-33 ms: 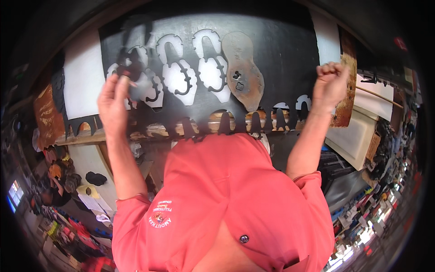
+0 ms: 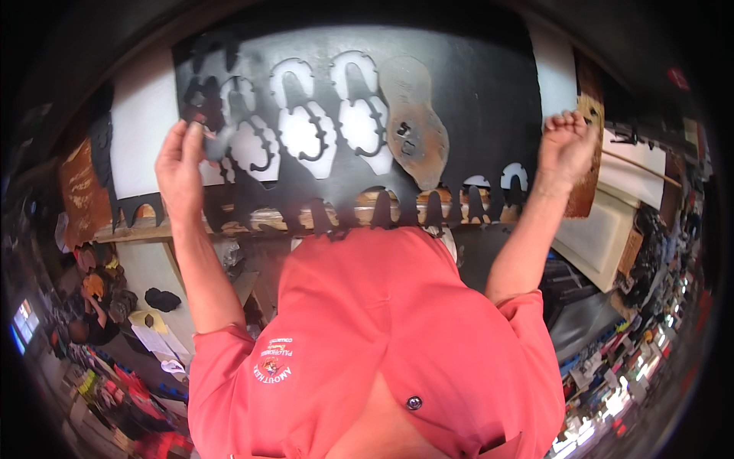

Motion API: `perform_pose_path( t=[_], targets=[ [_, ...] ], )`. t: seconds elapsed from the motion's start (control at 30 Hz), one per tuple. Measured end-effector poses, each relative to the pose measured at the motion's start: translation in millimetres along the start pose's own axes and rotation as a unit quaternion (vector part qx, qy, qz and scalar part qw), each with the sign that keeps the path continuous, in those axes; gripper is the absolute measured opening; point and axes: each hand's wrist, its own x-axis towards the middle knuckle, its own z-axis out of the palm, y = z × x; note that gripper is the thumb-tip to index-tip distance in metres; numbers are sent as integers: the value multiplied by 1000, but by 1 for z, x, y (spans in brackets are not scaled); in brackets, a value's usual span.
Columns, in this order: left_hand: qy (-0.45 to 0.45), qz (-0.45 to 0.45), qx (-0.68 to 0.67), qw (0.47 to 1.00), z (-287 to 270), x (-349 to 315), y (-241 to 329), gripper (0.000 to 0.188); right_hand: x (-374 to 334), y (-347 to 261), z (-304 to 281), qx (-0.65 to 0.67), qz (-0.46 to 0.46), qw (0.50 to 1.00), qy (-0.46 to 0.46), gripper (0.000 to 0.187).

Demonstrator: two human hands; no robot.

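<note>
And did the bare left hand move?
Yes, left: the bare left hand now sits farther over the flat white panel left of the flat black sheet.

The black sheet, from where I stand, looks like smooth rubber, faintly glossy toward the far edge of the bench, whose near edge shows worn wood. The sole-shaped template seems dull metal (rust-stained, by its colour). The shirt is matt cloth.
</note>
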Motion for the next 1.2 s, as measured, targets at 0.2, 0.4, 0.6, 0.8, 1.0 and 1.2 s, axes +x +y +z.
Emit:
perform_pose_path(
  t=[0.2,0.4,0.6,0.8,1.0,1.2],
  targets=[
    [212,37,216,952,-105,83,-40,39,-85,60,-3,-389,-140,860,-298,58],
    [342,42,281,896,-182,141,-50,35,-137,83,21,-545,-347,648,-404,87],
    [404,26,446,799,-239,169,-68,41,-140,86,20,-559,-360,633,-396,85],
    [321,107,488,805,-184,146,-29,50,-140,98,16,-553,-366,661,-351,72],
    [6,284,308,908,30,58,-26,45,-132,80,21,-464,-284,761,-354,69],
    [20,345,433,832,64,48,-32,48,-100,-14,4,-84,-5,948,-308,77]
  ],
)
